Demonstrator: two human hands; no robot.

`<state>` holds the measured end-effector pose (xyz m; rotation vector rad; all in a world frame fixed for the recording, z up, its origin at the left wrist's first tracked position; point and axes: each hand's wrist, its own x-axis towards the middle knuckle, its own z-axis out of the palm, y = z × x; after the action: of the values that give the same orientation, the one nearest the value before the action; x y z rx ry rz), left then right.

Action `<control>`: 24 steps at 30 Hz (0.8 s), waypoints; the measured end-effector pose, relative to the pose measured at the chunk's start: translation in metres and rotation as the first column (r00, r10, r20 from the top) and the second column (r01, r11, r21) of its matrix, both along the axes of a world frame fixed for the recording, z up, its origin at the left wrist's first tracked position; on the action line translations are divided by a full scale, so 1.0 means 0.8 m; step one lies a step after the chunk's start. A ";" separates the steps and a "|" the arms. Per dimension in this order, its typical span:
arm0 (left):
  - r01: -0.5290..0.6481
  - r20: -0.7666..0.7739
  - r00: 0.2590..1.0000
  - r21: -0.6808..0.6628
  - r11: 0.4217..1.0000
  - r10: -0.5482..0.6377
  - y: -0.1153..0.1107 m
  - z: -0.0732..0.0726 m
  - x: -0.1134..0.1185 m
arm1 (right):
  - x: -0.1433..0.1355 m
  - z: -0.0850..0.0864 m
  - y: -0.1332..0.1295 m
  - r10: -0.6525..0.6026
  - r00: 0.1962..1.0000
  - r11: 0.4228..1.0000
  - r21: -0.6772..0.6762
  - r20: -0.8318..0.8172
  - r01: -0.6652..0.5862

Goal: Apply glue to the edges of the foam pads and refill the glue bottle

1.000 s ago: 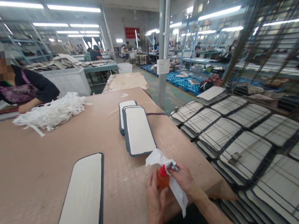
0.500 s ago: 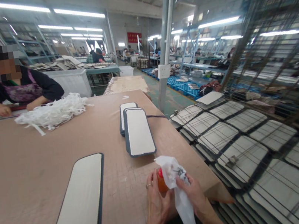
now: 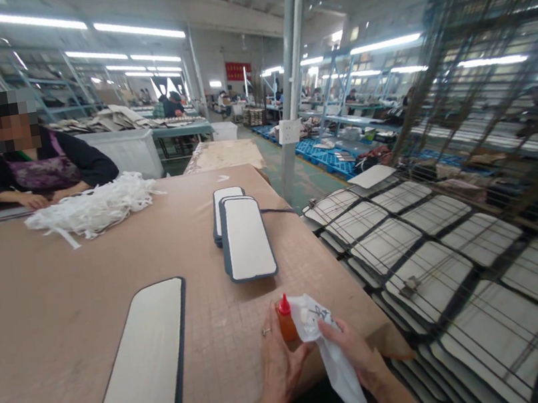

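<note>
Near the front edge of the table my left hand (image 3: 276, 355) is wrapped round a small squeeze bottle (image 3: 288, 326) with orange-brown contents and a pointed red cap. The bottle stands about upright. My right hand (image 3: 348, 346) pinches a white plastic bag (image 3: 311, 316) with dark markings, right beside the bottle; its lower end hangs down past the table edge. Beyond my hands lies a small stack of cream panels (image 3: 248, 238) with dark edging. A larger cream panel (image 3: 137, 369) with a dark border lies flat to the left.
The brown-covered table (image 3: 206, 319) has its right edge close to my hands. A wire rack (image 3: 439, 257) holding many cream panels stands along that side. Heaped white strips (image 3: 93, 207) lie at the far left, in front of a co-worker (image 3: 35, 162). A grey post (image 3: 288, 111) rises behind.
The white bag has moved off the bottle's top to the right, uncovering the red pointed cap. My right hand has shifted slightly right with the bag. The co-worker's hands have moved closer together.
</note>
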<state>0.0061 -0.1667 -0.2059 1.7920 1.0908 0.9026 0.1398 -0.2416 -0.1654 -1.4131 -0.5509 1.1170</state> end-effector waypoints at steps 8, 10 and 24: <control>0.001 0.000 1.000 0.043 0.999 -0.001 -0.003 -0.014 0.003 | -0.002 -0.009 0.002 0.150 0.974 0.988 0.007 0.170 -0.154; 0.004 -0.012 1.000 0.058 0.998 -0.003 -0.004 -0.020 0.004 | -0.002 -0.019 0.004 0.149 0.976 0.988 0.019 0.158 -0.154; 0.024 -0.011 1.000 0.068 0.997 -0.023 0.007 -0.029 0.008 | -0.035 -0.056 0.012 -0.291 0.956 0.954 0.064 -0.029 0.293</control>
<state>0.0129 -0.1612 -0.2290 1.8636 1.0546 0.9270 0.1118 -0.2318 -0.2101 -1.3720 -0.3479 0.8657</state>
